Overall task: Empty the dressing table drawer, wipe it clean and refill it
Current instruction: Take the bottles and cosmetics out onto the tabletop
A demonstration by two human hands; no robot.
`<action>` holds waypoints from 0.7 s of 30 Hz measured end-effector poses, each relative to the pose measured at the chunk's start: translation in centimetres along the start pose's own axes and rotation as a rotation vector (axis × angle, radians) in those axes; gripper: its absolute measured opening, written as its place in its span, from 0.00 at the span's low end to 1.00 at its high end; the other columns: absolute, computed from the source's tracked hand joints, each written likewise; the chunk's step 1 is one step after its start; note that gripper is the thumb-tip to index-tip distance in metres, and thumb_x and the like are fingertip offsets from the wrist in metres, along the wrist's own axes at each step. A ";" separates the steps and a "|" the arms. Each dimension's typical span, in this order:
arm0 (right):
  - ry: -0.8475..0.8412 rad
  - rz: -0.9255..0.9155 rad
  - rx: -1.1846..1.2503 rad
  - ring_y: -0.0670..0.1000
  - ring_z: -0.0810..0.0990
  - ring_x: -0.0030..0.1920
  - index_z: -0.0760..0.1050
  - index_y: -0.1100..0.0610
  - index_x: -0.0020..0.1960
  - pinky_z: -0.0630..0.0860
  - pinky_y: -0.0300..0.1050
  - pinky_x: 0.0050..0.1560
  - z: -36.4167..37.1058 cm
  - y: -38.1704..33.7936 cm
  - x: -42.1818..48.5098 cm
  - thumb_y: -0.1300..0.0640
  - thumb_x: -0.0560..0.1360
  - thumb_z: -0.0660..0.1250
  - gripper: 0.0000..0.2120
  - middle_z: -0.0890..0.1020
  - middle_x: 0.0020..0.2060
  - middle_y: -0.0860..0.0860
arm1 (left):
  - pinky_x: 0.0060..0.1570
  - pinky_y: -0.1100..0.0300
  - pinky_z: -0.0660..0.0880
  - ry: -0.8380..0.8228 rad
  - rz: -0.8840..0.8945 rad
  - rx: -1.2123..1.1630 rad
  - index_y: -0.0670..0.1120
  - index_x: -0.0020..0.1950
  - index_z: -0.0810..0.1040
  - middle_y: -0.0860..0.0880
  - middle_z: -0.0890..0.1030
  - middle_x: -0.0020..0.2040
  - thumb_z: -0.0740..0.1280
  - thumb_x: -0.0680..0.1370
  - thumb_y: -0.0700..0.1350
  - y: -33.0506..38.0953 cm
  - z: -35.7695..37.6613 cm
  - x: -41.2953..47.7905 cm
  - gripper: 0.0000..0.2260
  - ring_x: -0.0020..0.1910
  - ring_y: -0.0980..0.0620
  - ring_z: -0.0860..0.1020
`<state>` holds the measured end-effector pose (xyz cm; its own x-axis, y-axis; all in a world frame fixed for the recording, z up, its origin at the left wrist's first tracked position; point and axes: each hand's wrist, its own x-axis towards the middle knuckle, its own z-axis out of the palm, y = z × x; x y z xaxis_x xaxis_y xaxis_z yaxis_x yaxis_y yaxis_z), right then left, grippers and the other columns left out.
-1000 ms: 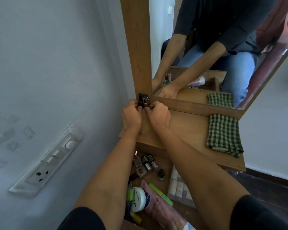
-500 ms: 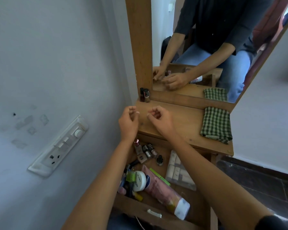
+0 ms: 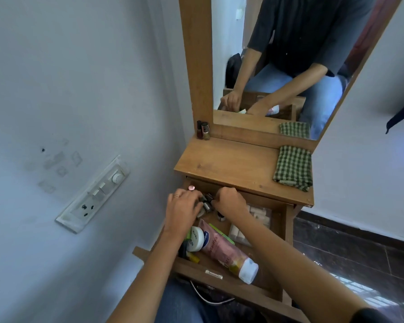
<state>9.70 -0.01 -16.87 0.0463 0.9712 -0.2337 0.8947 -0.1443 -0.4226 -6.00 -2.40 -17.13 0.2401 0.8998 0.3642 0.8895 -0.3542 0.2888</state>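
Observation:
The dressing table drawer (image 3: 240, 289) stands pulled out, full of cosmetics. Both my hands are down in its back left corner, over a cluster of small nail polish bottles (image 3: 206, 204). My left hand (image 3: 182, 212) curls its fingers onto the bottles from the left. My right hand (image 3: 231, 202) is bunched like a fist and pinches one from the right. Two nail polish bottles (image 3: 203, 130) stand on the table top (image 3: 231, 164) against the mirror frame. A folded green checked cloth (image 3: 293, 167) lies on the top at the right.
In the drawer lie a pink tube (image 3: 222, 251) with a white cap, a white jar (image 3: 196, 238), a green stick (image 3: 222, 234) and white packets (image 3: 240, 236). The wall with a switch panel (image 3: 93, 194) is close on the left. The mirror (image 3: 278, 66) rises behind.
My hands left the two bottles standing by the mirror frame, drew back empty, and have now dropped into the drawer onto the small bottles.

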 end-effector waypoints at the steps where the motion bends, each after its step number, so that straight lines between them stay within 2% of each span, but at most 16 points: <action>1: -0.020 0.052 0.070 0.59 0.82 0.47 0.78 0.61 0.51 0.79 0.49 0.43 0.2 0.0 0.2 0.53 0.73 0.67 0.12 0.82 0.46 0.58 | 0.42 0.55 0.68 -0.045 0.034 0.034 0.50 0.46 0.80 0.54 0.82 0.40 0.75 0.68 0.45 0.2 0.2 0.0 0.09 0.45 0.50 0.77; 4: -0.078 0.153 0.209 0.59 0.82 0.48 0.77 0.63 0.53 0.78 0.47 0.42 0.7 -0.1 0.6 0.54 0.71 0.68 0.15 0.82 0.49 0.60 | 0.39 0.57 0.69 -0.167 0.151 0.242 0.51 0.39 0.80 0.54 0.80 0.32 0.78 0.60 0.42 0.9 1.0 0.5 0.12 0.40 0.51 0.77; 6: -0.093 0.211 0.258 0.58 0.81 0.50 0.77 0.63 0.55 0.76 0.45 0.43 0.8 -0.1 0.8 0.54 0.71 0.68 0.17 0.81 0.51 0.60 | 0.41 0.58 0.64 -0.223 0.202 0.332 0.52 0.35 0.79 0.54 0.78 0.29 0.78 0.57 0.40 1.1 1.5 1.0 0.13 0.38 0.51 0.77; 9: -0.121 0.298 0.294 0.58 0.80 0.54 0.75 0.63 0.57 0.75 0.44 0.45 0.9 -0.3 1.2 0.55 0.71 0.68 0.18 0.80 0.54 0.60 | 0.41 0.58 0.63 -0.324 0.240 0.450 0.52 0.32 0.77 0.56 0.77 0.28 0.77 0.57 0.42 1.3 2.4 1.4 0.11 0.36 0.53 0.76; 10: -0.137 0.325 0.292 0.58 0.80 0.55 0.75 0.63 0.58 0.75 0.43 0.45 0.9 -0.3 1.2 0.56 0.71 0.68 0.18 0.80 0.55 0.60 | 0.41 0.58 0.65 -0.350 0.239 0.489 0.52 0.33 0.78 0.56 0.78 0.29 0.76 0.60 0.43 1.3 2.5 1.4 0.09 0.38 0.53 0.76; 12: -0.163 0.339 0.274 0.57 0.80 0.54 0.75 0.63 0.57 0.76 0.43 0.44 0.7 -0.6 1.2 0.57 0.71 0.68 0.17 0.80 0.55 0.59 | 0.47 0.57 0.66 -0.373 0.229 0.502 0.52 0.43 0.80 0.55 0.81 0.38 0.69 0.70 0.42 1.3 2.6 1.2 0.05 0.47 0.52 0.76; 15: -0.188 0.336 0.235 0.55 0.81 0.54 0.76 0.63 0.58 0.76 0.42 0.44 0.6 -0.9 1.1 0.57 0.71 0.68 0.17 0.80 0.55 0.58 | 0.56 0.53 0.63 -0.403 0.174 0.482 0.48 0.55 0.76 0.50 0.80 0.50 0.58 0.77 0.38 1.4 3.0 1.2 0.11 0.59 0.48 0.71; 19: -0.185 0.360 0.243 0.56 0.81 0.54 0.76 0.62 0.58 0.76 0.43 0.45 0.6 -0.9 1.0 0.56 0.71 0.67 0.17 0.80 0.55 0.58 | 0.57 0.52 0.61 -0.409 0.144 0.467 0.49 0.58 0.74 0.49 0.80 0.54 0.58 0.78 0.39 1.5 2.8 1.3 0.11 0.60 0.48 0.69; 21: -0.166 0.357 0.284 0.56 0.81 0.53 0.76 0.63 0.56 0.75 0.41 0.42 0.5 -0.7 0.9 0.58 0.72 0.66 0.15 0.80 0.51 0.57 | 0.58 0.51 0.61 -0.403 0.136 0.464 0.48 0.59 0.73 0.49 0.80 0.55 0.57 0.78 0.39 1.5 2.8 1.2 0.12 0.60 0.47 0.69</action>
<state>8.87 0.88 -17.26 0.2359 0.8118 -0.5342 0.6783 -0.5312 -0.5077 -3.29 -1.15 -18.70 0.4102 0.9118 -0.0175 0.8950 -0.4062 -0.1841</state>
